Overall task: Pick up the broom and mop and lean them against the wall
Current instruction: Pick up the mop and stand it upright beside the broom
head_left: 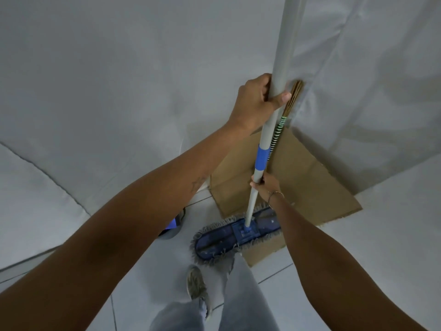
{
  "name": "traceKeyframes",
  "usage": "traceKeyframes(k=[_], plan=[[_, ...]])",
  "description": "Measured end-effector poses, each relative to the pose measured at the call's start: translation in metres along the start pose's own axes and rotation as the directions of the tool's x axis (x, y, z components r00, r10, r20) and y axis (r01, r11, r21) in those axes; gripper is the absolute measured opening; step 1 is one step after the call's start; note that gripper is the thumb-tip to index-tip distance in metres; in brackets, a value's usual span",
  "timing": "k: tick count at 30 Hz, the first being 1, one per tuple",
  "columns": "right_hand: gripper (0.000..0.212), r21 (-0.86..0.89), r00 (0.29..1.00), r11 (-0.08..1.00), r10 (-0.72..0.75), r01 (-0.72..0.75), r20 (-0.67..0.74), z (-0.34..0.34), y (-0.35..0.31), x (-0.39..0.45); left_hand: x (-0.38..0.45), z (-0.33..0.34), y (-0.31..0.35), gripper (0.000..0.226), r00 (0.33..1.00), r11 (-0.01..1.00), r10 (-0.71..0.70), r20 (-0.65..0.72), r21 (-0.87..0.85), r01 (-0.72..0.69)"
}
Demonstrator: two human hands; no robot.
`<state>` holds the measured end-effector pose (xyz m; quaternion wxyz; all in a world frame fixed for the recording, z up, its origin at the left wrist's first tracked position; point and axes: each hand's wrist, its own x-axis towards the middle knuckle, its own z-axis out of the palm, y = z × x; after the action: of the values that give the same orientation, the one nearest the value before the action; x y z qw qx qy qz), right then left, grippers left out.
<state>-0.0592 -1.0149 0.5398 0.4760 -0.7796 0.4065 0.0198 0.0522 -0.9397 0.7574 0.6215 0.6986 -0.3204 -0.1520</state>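
Your mop [261,149] stands near-upright, its head [235,235] flat on the floor tiles [167,259], overlapping the cardboard [305,177] edge. Left hand [259,101] wraps the handle high, right hand [265,185] grips lower (broom [286,111] tucked behind, against the white sheeting [119,80]).

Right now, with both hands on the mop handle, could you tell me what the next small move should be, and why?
Probably tip the mop handle toward the wall corner beside the broom, then let go: left hand and right hand both grip it, and the mop head already rests on the floor.
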Motion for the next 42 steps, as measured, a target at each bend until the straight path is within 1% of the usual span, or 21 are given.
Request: traceKeyframes(k=[5,7,11,15,17,21,23,27,30,33,39,42], plan=[[0.034,0.017,0.997,0.999,0.049,-0.05,0.058,-0.016,0.001,0.081,0.064,0.03,-0.038,0.03,0.998,0.998,-0.054,-0.032,0.028,0.054],[0.033,-0.002,0.991,0.997,0.071,-0.071,0.115,-0.021,0.005,0.119,0.091,0.043,-0.058,0.03,0.995,0.996,-0.078,-0.06,0.047,0.081],[0.035,-0.02,0.976,0.994,0.105,-0.103,0.19,-0.031,0.013,0.187,0.139,0.068,-0.097,0.028,0.984,0.987,-0.157,-0.083,0.03,0.16],[0.036,-0.037,0.958,0.991,0.13,-0.125,0.254,-0.023,0.025,0.243,0.178,0.082,-0.14,0.026,0.972,0.974,-0.22,-0.086,0.032,0.223],[0.035,-0.044,0.956,0.989,0.146,-0.139,0.255,-0.014,0.033,0.267,0.195,0.087,-0.162,0.026,0.965,0.966,-0.252,-0.07,0.034,0.255],[0.033,-0.065,0.963,0.995,0.086,-0.072,0.257,-0.003,0.039,0.302,0.227,0.084,-0.191,0.028,0.957,0.96,-0.276,-0.093,0.013,0.279],[0.03,-0.075,0.965,0.996,0.058,-0.04,0.257,0.002,0.036,0.314,0.242,0.076,-0.199,0.027,0.952,0.957,-0.288,-0.104,-0.001,0.29],[0.028,-0.069,0.965,0.996,0.07,-0.054,0.252,0.007,0.026,0.327,0.263,0.061,-0.207,0.03,0.947,0.948,-0.317,-0.061,0.006,0.318],[0.026,-0.115,0.967,0.992,0.071,-0.044,0.244,0.008,0.02,0.328,0.266,0.055,-0.208,0.028,0.945,0.945,-0.327,-0.026,0.016,0.327],[0.026,-0.125,0.969,0.991,0.077,-0.049,0.235,0.011,0.015,0.329,0.268,0.051,-0.21,0.025,0.937,0.937,-0.348,-0.014,0.005,0.348],[0.028,-0.121,0.959,0.991,0.095,-0.064,0.265,0.007,0.008,0.321,0.26,0.053,-0.206,0.03,0.938,0.938,-0.347,-0.014,0.002,0.347],[0.027,-0.157,0.952,0.986,0.092,-0.047,0.291,-0.003,-0.001,0.313,0.254,0.052,-0.199,0.031,0.936,0.932,-0.352,-0.013,0.09,0.352]])
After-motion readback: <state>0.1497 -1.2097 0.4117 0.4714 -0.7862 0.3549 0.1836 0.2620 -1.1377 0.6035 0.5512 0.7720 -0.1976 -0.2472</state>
